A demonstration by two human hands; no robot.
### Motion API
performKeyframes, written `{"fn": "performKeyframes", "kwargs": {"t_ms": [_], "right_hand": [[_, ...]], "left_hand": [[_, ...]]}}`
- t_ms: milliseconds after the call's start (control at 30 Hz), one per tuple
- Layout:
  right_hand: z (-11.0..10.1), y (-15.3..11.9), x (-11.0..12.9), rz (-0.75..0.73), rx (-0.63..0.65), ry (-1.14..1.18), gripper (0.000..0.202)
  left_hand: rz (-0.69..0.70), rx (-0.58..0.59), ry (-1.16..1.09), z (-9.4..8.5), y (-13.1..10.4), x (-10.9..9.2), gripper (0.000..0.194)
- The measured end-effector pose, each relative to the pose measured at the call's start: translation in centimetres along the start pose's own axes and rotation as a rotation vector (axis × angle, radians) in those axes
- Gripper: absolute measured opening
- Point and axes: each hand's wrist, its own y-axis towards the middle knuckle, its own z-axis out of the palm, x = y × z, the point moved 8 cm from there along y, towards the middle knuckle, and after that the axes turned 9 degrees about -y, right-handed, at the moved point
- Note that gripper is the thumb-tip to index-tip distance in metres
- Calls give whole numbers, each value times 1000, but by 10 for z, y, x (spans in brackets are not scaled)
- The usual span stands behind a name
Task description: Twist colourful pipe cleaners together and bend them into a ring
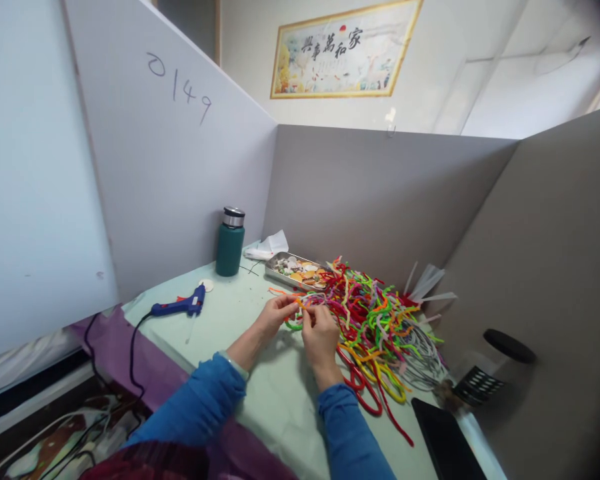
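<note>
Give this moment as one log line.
left hand: holding orange strand | right hand: at same strand | strand pile: beside right hand | glue gun: on table

Grey partition (180, 167), ten o'clock, handwritten "0149"; pale panel (35, 167) beside it, nearer nine. Back partition (335, 157), one o'clock. Right partition (555, 240), three o'clock, in shade on my feed. White room wall (415, 73), one o'clock, bearing a gilt-framed print (330, 73) I see just past twelve. Table (275, 393), six o'clock, pale green cover; purple cloth (165, 373), eight. Light brightest towards nine.
</note>
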Motion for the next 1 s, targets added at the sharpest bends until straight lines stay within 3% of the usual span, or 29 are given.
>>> {"fn": "performKeyframes", "kwargs": {"t_ms": [533,767,900,1000], "right_hand": [[2,-3,11,-82,70,-103,18],[-17,2,19,-169,-90,-128,18],[-4,-4,20,-195,27,-22,23],[2,-6,14,-118,85,9,26]], "left_hand": [[-39,-66,-8,1,-1,-2,27],[45,-208,-157,-14,0,-16,24],[51,-200,-252,-15,-1,-20,20],[22,-175,-272,-12,-3,-19,21]]}}
